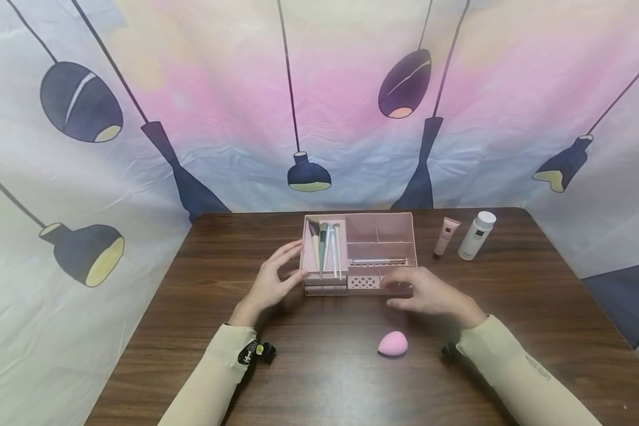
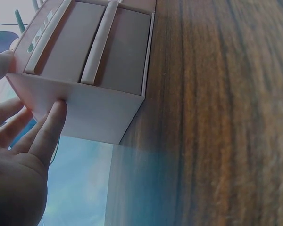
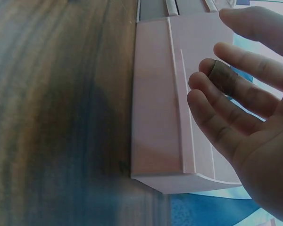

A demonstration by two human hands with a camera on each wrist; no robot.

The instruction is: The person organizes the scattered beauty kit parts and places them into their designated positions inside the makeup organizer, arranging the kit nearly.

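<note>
A pink makeup organizer (image 1: 379,228) stands at the back of the table, with two small drawers (image 1: 326,290) at its lower left front. Several makeup brushes (image 1: 327,242) lie in its left top section. My left hand (image 1: 271,284) touches the organizer's left side with extended fingers, its thumb at the front corner; in the left wrist view fingertips (image 2: 60,106) rest against the side wall. Over the right front compartments hovers my right hand (image 1: 431,293), fingers loosely bent and apart. Nothing shows in its grasp in the right wrist view, only a brownish band (image 3: 222,77) around one finger.
A pink egg-shaped makeup sponge (image 1: 393,344) lies on the table in front of the organizer. To the right stand a small pink tube (image 1: 447,236) and a white bottle (image 1: 476,236). A slim stick (image 1: 378,261) lies in a middle compartment. Behind hangs a printed cloth (image 1: 346,106).
</note>
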